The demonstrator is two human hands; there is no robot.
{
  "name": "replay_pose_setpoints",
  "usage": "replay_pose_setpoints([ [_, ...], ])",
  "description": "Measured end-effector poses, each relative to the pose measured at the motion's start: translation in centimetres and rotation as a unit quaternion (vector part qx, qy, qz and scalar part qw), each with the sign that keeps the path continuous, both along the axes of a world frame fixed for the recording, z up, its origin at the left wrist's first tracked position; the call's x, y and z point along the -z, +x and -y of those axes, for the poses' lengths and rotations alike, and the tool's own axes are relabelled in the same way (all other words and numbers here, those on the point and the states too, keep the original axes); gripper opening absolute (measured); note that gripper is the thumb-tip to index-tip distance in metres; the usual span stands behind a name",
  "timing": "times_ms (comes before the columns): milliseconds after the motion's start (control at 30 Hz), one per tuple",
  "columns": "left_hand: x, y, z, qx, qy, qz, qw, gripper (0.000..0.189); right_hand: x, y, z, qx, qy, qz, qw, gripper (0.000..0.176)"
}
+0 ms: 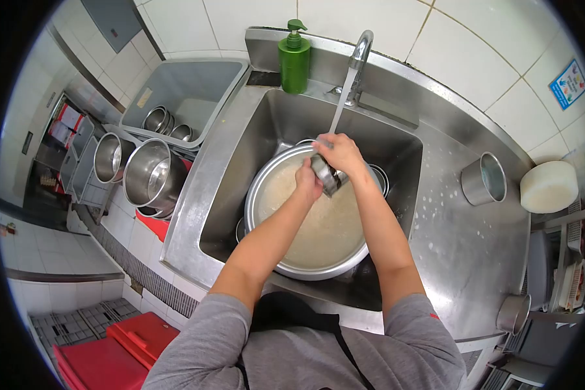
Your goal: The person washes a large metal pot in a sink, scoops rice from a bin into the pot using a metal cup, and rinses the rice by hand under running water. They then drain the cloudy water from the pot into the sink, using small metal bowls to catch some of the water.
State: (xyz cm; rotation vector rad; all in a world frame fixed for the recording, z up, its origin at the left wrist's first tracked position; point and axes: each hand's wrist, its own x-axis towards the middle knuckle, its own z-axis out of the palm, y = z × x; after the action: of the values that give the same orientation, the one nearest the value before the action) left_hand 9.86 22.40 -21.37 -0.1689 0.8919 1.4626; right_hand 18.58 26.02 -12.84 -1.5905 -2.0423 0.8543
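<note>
Over a large metal pot [252, 201] filled with cloudy, pale water, both my hands hold a small stainless-steel cup [326, 175], tilted on its side. My left hand [310, 180] grips the cup from the left. My right hand [342, 155] is closed at its upper right, with the fingertips partly hidden. The pot stands inside the steel sink [231, 162]. A stream of water runs from the tap [363, 49] down to just behind my right hand.
A green pump bottle [294, 65] stands behind the sink. On the left are a grey tub [208, 78] with metal cups and several steel pots [155, 172]. A metal container [482, 181] sits on the right counter, near a round white object [548, 187].
</note>
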Motion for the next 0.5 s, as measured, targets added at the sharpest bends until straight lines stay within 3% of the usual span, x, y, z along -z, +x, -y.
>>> replay_pose_setpoints([
  [33, 0.6, -0.7, -1.4, 0.019, 0.025, -0.006, 0.999, 0.03, 0.0, 0.2, 0.1, 0.001, -0.004, 0.033, 0.999, 0.054],
  [67, 0.3, -1.4, -2.7, 0.038, 0.052, -0.011, 0.998, 0.029, 0.7, 0.5, 0.1, -0.004, -0.038, 0.059, 0.998, 0.071],
  [167, -2.7, -1.7, -4.3, 0.115, 0.076, -0.04, 0.99, 0.023, 6.0, 1.1, -1.0, 0.056, -0.042, -0.154, 0.986, 0.072],
  [200, -3.7, -1.7, -4.5, 0.145, 0.075, -0.054, 0.985, 0.021, 4.8, 0.9, 0.4, 0.082, -0.129, -0.307, 0.94, 0.066],
  [300, -4.6, 0.2, -5.5, 0.202, 0.06, -0.114, 0.971, 0.02, 5.3, -0.1, 1.0, 0.182, -0.234, -0.529, 0.795, 0.056],
  [333, -4.3, 0.9, -6.3, 0.196, 0.01, -0.175, 0.965, 0.024, 5.5, -0.3, 1.3, 0.164, -0.251, -0.602, 0.74, 0.051],
  [433, -5.3, 2.4, -6.6, 0.21, -0.05, -0.517, 0.828, 0.03, 3.8, -1.6, 2.2, 0.18, -0.2, -0.67, 0.692, 0.049],
  [467, -5.7, 1.7, -6.5, 0.386, 0.084, -0.706, 0.588, 0.032, 6.0, -1.3, 0.8, 0.155, -0.189, -0.706, 0.664, 0.05],
  [500, -5.8, 1.9, -5.9, 0.379, 0.121, -0.728, 0.558, 0.035, 6.2, -0.7, -0.1, 0.178, -0.163, -0.718, 0.652, 0.05],
])
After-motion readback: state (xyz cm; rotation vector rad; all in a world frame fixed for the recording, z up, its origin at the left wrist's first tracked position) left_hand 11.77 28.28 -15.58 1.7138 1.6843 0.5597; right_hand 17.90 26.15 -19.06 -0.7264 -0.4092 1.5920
